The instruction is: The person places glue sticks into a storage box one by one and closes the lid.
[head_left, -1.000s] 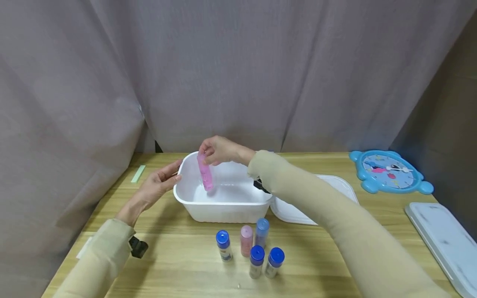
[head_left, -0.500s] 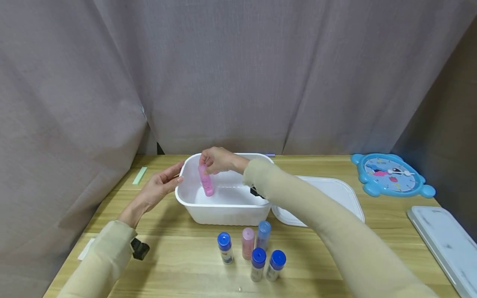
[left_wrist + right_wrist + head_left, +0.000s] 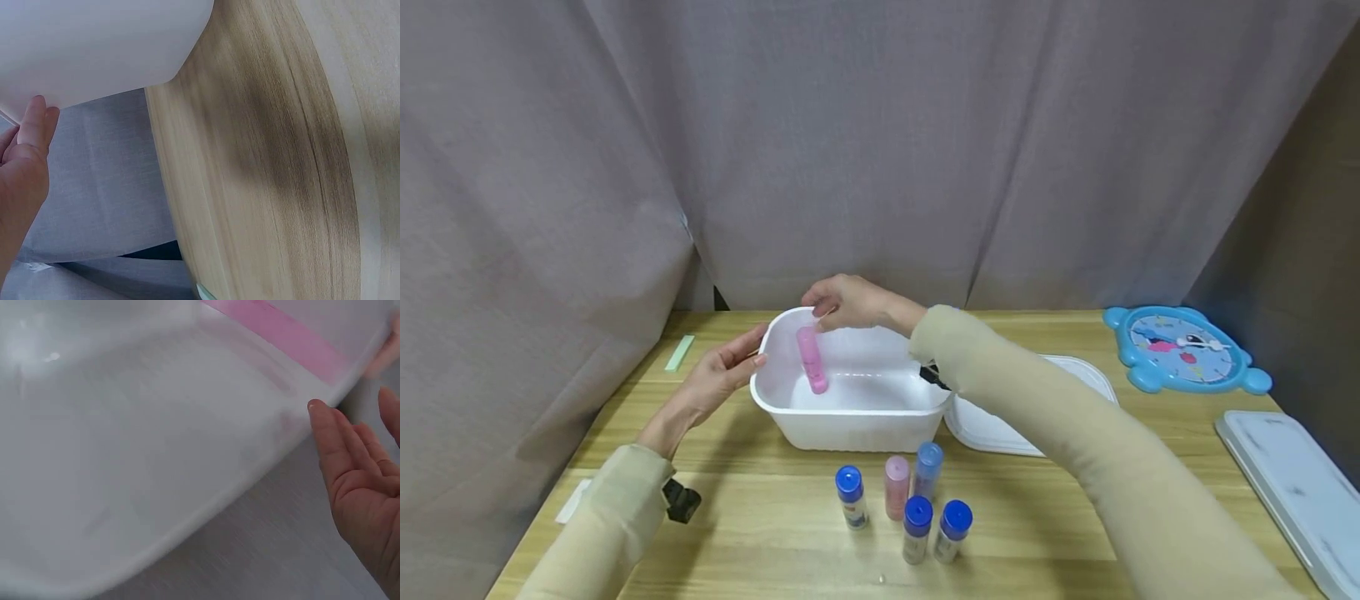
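Note:
A white plastic tub (image 3: 850,427) stands mid-table. Inside it a pink bottle (image 3: 812,360) leans against the back left corner. My right hand (image 3: 846,302) hovers just above the bottle's top with straight fingers and holds nothing. In the right wrist view that hand (image 3: 356,469) is spread beside the tub wall (image 3: 125,456), with the pink bottle (image 3: 281,331) lying beyond. My left hand (image 3: 722,371) rests its fingertips on the tub's left rim; the left wrist view shows the hand (image 3: 25,162) flat against the tub (image 3: 94,44).
In front of the tub stand several small bottles, mostly blue-capped (image 3: 917,527), one pink (image 3: 896,486). A white lid (image 3: 1000,427) lies right of the tub. A blue clock (image 3: 1183,346), a white board (image 3: 1292,475) and a green strip (image 3: 678,352) lie near the edges.
My right hand lowered the pink bottle into the tub, let go of it and rose slightly. The bottle now leans by itself. The left hand stayed at the rim.

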Action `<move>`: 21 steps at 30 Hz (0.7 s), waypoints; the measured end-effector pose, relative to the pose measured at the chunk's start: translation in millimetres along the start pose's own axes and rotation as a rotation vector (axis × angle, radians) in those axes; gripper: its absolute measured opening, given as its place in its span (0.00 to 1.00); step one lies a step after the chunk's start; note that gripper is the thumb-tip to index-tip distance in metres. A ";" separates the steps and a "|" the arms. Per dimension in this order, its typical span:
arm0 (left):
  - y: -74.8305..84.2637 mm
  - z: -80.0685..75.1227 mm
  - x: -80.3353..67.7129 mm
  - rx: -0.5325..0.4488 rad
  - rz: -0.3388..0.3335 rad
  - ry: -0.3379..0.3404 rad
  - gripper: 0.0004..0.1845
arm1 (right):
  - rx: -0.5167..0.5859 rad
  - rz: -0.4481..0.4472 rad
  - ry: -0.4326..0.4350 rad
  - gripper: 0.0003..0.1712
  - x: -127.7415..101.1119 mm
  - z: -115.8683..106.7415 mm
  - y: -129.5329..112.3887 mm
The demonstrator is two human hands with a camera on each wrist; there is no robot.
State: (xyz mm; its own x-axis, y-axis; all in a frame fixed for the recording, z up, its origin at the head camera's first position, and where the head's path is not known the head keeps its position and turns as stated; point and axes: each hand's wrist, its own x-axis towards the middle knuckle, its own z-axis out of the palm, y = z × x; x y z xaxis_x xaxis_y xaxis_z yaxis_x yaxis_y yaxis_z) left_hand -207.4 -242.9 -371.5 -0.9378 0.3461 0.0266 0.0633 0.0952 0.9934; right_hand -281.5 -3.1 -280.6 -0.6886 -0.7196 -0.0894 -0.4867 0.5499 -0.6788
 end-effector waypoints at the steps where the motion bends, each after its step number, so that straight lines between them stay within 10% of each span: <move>1: 0.0 -0.1 0.0 0.001 -0.001 0.001 0.31 | 0.023 -0.018 0.013 0.25 -6.3 -5.9 -3.1; 10: 2.6 -3.0 -0.6 0.016 -0.002 0.011 0.31 | 0.329 -0.164 0.094 0.19 -98.1 -34.6 -1.8; 21: 6.2 -6.7 -3.8 0.020 0.004 0.030 0.32 | 0.595 -0.219 -0.008 0.17 -184.0 11.7 59.9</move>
State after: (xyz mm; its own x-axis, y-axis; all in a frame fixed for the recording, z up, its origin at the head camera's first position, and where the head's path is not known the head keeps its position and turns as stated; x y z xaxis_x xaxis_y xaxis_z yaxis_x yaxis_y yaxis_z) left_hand -205.7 -249.9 -364.7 -0.9472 0.3188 0.0342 0.0737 0.1128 0.9909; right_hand -177.7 157.3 -313.3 -0.6019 -0.7930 0.0939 -0.2322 0.0613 -0.9707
